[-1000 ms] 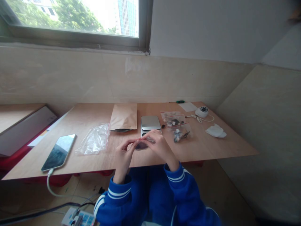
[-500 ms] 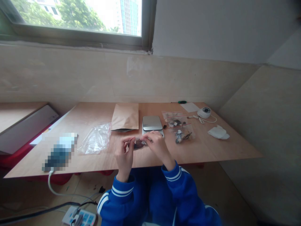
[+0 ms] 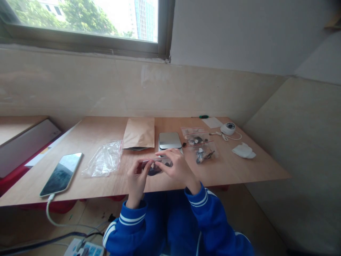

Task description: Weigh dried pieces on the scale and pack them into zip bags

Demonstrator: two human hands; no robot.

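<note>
A small clear zip bag [image 3: 156, 170] with dark pieces inside is held up over the table's front part. My left hand [image 3: 137, 177] pinches its upper left edge between thumb and fingers. At the bag's top right is my right hand [image 3: 178, 166], its thumb on the near side and its fingers reaching over the edge. Just behind the hands sits a flat scale [image 3: 169, 140] with a silver plate, its front partly covered by my right hand. To the right lie more zip bags, one [image 3: 204, 153] with dark and brownish pieces, another [image 3: 196, 139] behind it.
A brown paper pouch [image 3: 139, 132] and a large clear plastic bag [image 3: 103, 160] lie on the left. Further left a phone [image 3: 62, 174] is plugged into a cable. A white dome camera [image 3: 227, 128], crumpled white tissue [image 3: 243, 151] and green-handled screwdriver [image 3: 204, 116] are at the right.
My right hand's thumb and fingers have spread somewhat along the bag's top edge. My left hand keeps its pinch. The whole view has shifted slightly.
</note>
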